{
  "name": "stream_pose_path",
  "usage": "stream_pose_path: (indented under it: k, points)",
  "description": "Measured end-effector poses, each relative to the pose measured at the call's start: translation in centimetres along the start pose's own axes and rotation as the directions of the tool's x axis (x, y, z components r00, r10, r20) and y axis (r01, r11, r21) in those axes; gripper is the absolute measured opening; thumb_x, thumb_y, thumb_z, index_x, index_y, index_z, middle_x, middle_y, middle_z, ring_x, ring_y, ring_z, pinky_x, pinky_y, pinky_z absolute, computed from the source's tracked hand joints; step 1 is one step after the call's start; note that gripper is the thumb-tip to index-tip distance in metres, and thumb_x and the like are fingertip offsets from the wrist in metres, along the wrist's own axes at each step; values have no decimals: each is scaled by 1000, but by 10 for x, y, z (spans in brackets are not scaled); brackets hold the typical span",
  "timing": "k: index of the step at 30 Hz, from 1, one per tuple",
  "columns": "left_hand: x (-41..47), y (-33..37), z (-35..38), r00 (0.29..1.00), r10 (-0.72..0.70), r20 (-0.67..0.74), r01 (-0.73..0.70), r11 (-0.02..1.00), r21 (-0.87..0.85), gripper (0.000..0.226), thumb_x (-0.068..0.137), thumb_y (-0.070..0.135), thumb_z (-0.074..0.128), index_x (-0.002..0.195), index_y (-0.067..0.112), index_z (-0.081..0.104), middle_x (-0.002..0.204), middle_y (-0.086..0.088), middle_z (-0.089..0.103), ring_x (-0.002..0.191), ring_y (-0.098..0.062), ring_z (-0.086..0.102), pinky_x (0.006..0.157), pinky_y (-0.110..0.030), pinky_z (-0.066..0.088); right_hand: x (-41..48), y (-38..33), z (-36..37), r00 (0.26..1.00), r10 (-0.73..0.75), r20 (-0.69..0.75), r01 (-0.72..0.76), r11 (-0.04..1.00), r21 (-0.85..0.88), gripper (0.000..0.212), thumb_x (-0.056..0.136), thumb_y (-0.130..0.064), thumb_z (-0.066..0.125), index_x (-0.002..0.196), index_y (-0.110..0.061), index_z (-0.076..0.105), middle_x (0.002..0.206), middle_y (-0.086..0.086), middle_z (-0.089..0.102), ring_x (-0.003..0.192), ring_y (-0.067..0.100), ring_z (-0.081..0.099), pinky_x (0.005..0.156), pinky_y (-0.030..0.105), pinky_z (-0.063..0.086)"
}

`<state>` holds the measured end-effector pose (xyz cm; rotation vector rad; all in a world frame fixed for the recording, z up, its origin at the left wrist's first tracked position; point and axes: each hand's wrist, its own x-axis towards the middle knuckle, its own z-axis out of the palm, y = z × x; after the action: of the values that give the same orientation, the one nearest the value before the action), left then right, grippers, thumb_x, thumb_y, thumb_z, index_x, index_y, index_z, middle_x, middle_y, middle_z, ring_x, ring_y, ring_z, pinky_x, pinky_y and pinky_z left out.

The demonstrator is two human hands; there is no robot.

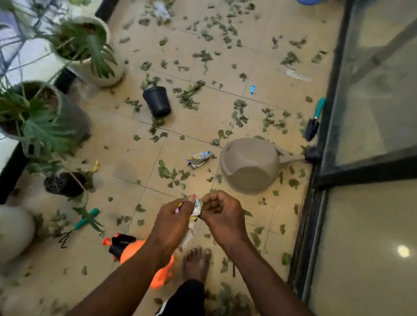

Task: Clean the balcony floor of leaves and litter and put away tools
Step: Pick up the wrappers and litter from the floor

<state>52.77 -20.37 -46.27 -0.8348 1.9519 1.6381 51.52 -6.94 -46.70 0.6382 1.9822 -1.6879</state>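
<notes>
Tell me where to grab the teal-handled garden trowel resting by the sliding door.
Take the garden trowel by its teal handle, not the dark blade. It rests along the black door frame, handle farthest away, so reach from the open floor side, on its left. Both the left hand and right hand hold crumpled wrappers now.

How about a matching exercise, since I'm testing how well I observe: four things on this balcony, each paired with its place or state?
Things:
1. trowel
2. tan pot
3. spray bottle
4. wrappers

Places or states:
a. pinched between the left hand and the right hand
b. orange, lying beside the bare foot
c. against the door frame
d. tipped over on the floor tiles

Pairs: 1-c, 2-d, 3-b, 4-a.
</notes>
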Motion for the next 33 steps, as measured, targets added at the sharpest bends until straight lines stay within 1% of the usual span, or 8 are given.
stream_pose_path:
  k: [4,10,14,20,22,26,29,33]
  points:
    - [19,16,5,988,-99,-116,80,984,-158,42,104,43,61,77,13,72,56,-6,56,53,-21,47,61,-34,37,29,-26,-16,979,-29,200,58,989,-138,16,91,-13,70,98,-25,78,85,-10,77,81,3,71,73,21,55]
    - [44,15,10,962,-147,-228,113,981,-156,49,104,46,57,68,15,47,57,-10,43,48,-20,34,51,-26,28,80,-38,-35,876,88,474,89,937,-337,19,97,-26,65,112,-31,75,98,-12,76,88,4,70,81,27,53]
    - [61,8,16,932,-190,-310,131,971,-201,53,102,50,58,84,1,66,60,-4,55,56,-19,49,60,-30,39,117,-42,-53,791,164,590,349,672,-653,41,99,-48,60,138,-33,58,136,-11,59,115,10,60,101,33,49]
    - [104,-3,14,869,-244,-431,124,950,-286,54,96,60,62,91,8,76,74,-10,70,65,-16,63,65,-30,51,180,-43,-38,741,275,613,502,381,-777,51,101,-45,59,148,-29,48,158,-2,40,141,21,44,113,40,41]
    - [140,-19,10,843,-316,-436,169,924,-343,45,101,48,63,89,7,75,59,-5,64,51,-16,59,56,-28,50,217,-29,-17,699,361,617,611,148,-778,49,102,-48,56,148,-32,51,167,2,24,151,27,27,118,46,35]
    - [212,-64,7,808,-394,-438,225,893,-389,42,99,48,65,82,11,73,52,-3,61,45,-18,58,61,-34,52,294,23,27,687,469,555,709,-266,-653,53,102,-44,54,153,-31,46,172,12,-6,158,39,-4,122,56,24]
    - [252,-89,3,812,-407,-418,244,888,-389,37,100,46,63,83,15,73,54,-1,63,46,-11,60,53,-22,51,338,55,51,704,458,543,708,-389,-589,50,105,-42,47,153,-25,47,172,12,-13,157,41,-11,121,57,24]
    - [287,-115,-19,843,-370,-390,258,915,-311,43,99,52,63,82,15,74,53,4,64,59,-21,66,72,-39,60,376,87,74,718,508,476,691,-436,-577,65,104,-49,45,158,-15,34,172,7,-16,157,38,-14,121,57,21]
